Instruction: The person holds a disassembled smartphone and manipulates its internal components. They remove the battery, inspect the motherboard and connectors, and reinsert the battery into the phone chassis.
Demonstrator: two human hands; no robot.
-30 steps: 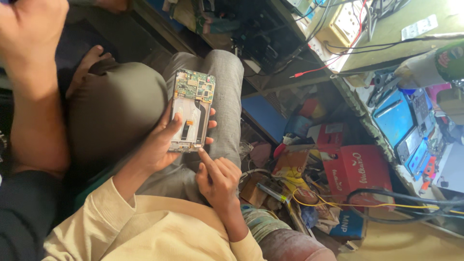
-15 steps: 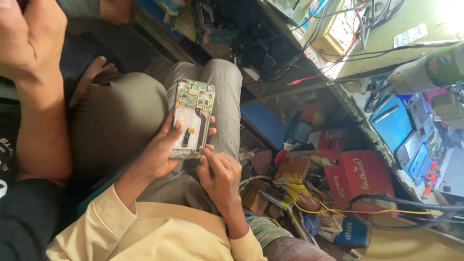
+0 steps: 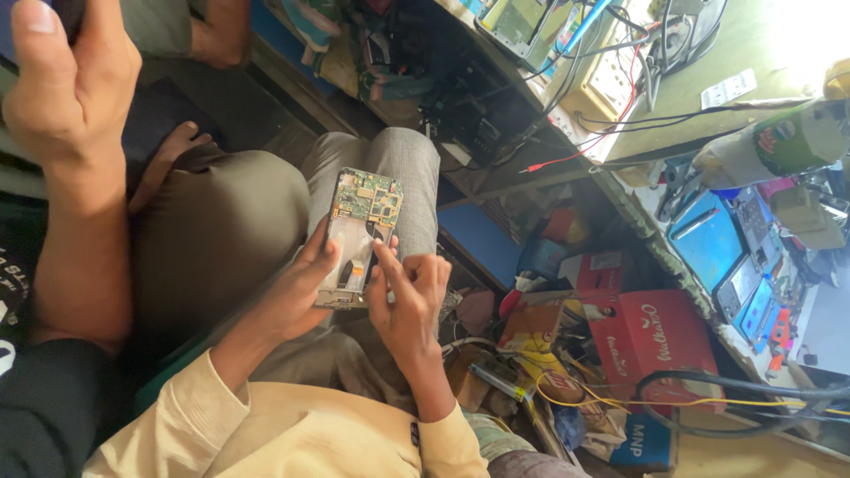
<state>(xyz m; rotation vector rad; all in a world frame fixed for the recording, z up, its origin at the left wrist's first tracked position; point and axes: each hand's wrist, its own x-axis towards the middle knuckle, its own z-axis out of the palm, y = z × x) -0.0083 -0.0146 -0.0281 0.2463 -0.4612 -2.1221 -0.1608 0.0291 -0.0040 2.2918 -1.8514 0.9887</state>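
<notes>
Opened phone (image 3: 359,237): back cover off, green circuit board showing at its far end, pale metal frame below; held over the person's lap, above the grey trouser knee (image 3: 390,173).
Left hand (image 3: 297,292): cradles the phone along its left edge and underside, thumb lying on the frame; grip closed around the phone.
Right hand (image 3: 409,301): beside the phone's right edge, index finger stretched onto the inner face near the lower half; fingers loose, not clasping anything.
Sleeves: cream, long, on both forearms (image 3: 266,434).
Other person's arm (image 3: 75,168): bare forearm and raised hand at the left of the view, well apart from the phone.
Red cartons (image 3: 655,341): on the floor to the right, amid yellow wires (image 3: 567,389) and scraps.
Worktop (image 3: 761,53): green surface at upper right, carrying cables and a pale test unit (image 3: 620,84).
Blue mat (image 3: 708,239): on a lower worktop at right, with small tools beside it.
</notes>
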